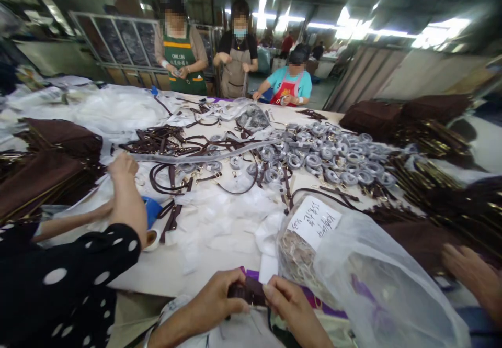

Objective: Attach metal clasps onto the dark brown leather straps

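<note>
At the near edge of the table, my left hand (pixel 209 301) is closed on the left end of a dark brown leather strap (pixel 254 290). Opposite it, my right hand (pixel 292 306) pinches the strap's right end between thumb and fingers. The piece looks folded or doubled, and part of it is hidden by my fingers. Purple material (pixel 253 273) shows just behind the strap. Right beside my right hand stands a clear plastic bag (pixel 364 264) with a handwritten white label (pixel 316 222) and tan cord-like contents (pixel 298 254).
Plastic-wrapped coiled straps (pixel 314 159) and loose brown straps (pixel 160 141) cover the table's middle. Brown bags are piled left (pixel 58 154) and right (pixel 368 120). A co-worker's polka-dot sleeve (pixel 105 259) reaches in at left, another hand (pixel 470 274) at right. Several people stand across the table.
</note>
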Action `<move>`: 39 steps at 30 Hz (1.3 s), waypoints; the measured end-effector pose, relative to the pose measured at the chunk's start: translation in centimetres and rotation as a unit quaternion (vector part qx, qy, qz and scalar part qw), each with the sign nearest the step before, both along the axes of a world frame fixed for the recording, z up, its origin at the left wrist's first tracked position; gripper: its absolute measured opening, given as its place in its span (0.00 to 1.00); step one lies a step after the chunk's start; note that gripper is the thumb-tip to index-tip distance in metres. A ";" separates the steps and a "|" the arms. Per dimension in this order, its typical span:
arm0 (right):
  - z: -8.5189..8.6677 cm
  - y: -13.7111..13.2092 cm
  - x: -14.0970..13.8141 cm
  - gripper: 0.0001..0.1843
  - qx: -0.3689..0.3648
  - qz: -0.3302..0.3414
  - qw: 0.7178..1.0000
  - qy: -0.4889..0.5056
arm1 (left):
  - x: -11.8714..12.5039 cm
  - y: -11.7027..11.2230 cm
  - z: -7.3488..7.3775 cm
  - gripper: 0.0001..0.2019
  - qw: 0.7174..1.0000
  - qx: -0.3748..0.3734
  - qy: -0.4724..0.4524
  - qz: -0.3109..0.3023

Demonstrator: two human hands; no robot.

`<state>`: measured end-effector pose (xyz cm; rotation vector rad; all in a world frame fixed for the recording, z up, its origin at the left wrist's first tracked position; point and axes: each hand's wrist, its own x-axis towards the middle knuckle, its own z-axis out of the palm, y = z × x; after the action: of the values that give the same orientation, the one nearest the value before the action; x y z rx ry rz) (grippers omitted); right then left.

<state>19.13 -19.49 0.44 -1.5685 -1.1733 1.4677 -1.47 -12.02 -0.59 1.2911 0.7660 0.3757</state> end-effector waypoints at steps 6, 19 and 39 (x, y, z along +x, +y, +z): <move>-2.1 -0.4 0.2 0.20 -0.052 0.019 0.998 -0.006 | -0.6 -0.5 -1.1 0.12 0.999 -0.001 0.027 0.026; -2.0 -1.1 -0.2 0.20 -0.049 0.052 0.997 0.041 | -1.2 -0.9 -1.4 0.14 0.999 0.012 -0.027 0.020; -3.3 -3.3 -4.1 0.28 -0.038 -0.013 0.999 0.012 | -1.8 -1.7 -0.7 0.13 0.979 0.164 0.106 -0.065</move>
<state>14.98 -22.77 -2.83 -1.6061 -1.0915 1.5257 -3.32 -13.73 -1.32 1.7031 0.8159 0.2668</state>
